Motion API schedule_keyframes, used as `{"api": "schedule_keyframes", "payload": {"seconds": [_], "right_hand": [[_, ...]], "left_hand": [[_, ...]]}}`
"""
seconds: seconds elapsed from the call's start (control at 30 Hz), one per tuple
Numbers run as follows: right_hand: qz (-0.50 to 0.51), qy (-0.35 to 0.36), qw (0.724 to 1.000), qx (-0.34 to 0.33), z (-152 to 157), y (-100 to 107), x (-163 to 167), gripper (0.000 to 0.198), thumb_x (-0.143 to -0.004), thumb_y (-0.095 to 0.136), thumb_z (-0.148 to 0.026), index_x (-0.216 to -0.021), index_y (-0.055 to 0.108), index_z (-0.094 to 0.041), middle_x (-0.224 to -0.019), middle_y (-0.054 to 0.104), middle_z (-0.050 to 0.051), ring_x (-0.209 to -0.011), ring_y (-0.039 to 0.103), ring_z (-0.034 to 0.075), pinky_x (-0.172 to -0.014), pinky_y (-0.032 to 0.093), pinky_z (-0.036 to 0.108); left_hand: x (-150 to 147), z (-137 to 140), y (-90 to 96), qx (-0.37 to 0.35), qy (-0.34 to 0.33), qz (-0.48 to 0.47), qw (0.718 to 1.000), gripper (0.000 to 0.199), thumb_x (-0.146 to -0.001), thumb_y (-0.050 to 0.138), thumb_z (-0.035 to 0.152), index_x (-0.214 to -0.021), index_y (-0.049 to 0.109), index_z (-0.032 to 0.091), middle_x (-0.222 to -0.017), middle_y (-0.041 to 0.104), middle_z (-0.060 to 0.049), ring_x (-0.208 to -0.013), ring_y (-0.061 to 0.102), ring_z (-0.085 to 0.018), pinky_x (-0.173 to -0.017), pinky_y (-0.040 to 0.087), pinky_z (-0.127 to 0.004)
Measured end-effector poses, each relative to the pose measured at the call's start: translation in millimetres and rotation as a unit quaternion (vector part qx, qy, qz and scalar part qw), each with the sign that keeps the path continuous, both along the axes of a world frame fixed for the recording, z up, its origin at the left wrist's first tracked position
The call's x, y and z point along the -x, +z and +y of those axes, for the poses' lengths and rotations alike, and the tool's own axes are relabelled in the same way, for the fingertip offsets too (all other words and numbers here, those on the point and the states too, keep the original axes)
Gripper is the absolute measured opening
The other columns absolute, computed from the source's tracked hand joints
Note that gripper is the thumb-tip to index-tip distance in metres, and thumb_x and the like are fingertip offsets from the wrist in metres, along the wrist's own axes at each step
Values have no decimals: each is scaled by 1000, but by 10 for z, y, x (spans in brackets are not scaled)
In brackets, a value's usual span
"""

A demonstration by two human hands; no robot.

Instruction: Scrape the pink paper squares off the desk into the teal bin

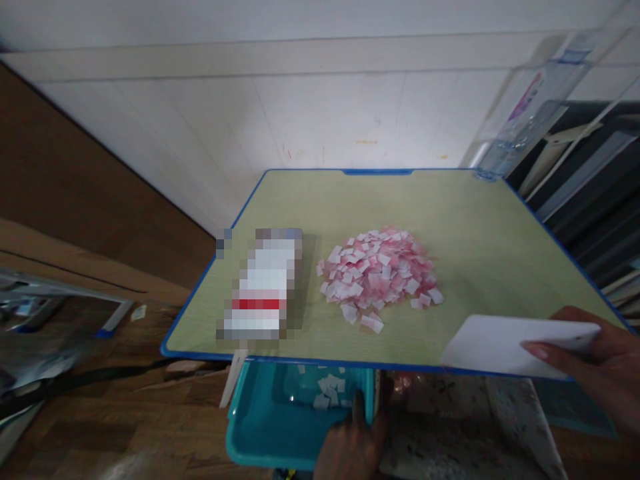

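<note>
The white card lies flat at the counter's near right edge, overhanging slightly; it looks thin, light and stiff, best pinched along its edge. The right hand pinches that edge, fingers on top. The left hand grips the teal bin's rim below. Pink-white paper scraps are heaped mid-counter.

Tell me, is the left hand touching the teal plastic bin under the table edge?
Touching. The head view shows the left hand gripping the rim of the teal plastic bin, thumb lying inside it.
</note>
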State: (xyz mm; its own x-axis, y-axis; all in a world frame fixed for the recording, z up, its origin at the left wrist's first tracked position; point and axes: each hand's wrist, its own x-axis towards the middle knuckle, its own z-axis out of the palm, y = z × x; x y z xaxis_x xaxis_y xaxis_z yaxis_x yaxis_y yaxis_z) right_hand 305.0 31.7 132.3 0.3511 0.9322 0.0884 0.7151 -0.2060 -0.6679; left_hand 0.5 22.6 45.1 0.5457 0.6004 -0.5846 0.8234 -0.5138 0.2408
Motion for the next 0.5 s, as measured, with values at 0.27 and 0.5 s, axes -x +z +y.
{"api": "schedule_keyframes", "payload": {"seconds": [0.27, 0.5], "right_hand": [[34, 63, 997, -43, 181, 190, 323, 23, -63, 69, -44, -62, 59, -22, -49, 54, -4, -39, 48, 10, -33, 36, 19], [33, 97, 985, -136, 363, 141, 772, 12, -72, 66, -38, -75, 59, -29, -60, 56, -6, -49, 48, 11, -40, 35, 22]], "left_hand": [[33, -40, -87, -49, -31, -3, 998, 74, -76, 46, 9, -140, 14, 29, -126, 46, -29, -72, 66, -27, -56, 54, -38], [42, -68, -140, -122, -61, -6, 991, 88, -72, 39, 0, -135, -13, 31, -117, 56, -25, -57, 65, -21, -48, 52, -32]]}}
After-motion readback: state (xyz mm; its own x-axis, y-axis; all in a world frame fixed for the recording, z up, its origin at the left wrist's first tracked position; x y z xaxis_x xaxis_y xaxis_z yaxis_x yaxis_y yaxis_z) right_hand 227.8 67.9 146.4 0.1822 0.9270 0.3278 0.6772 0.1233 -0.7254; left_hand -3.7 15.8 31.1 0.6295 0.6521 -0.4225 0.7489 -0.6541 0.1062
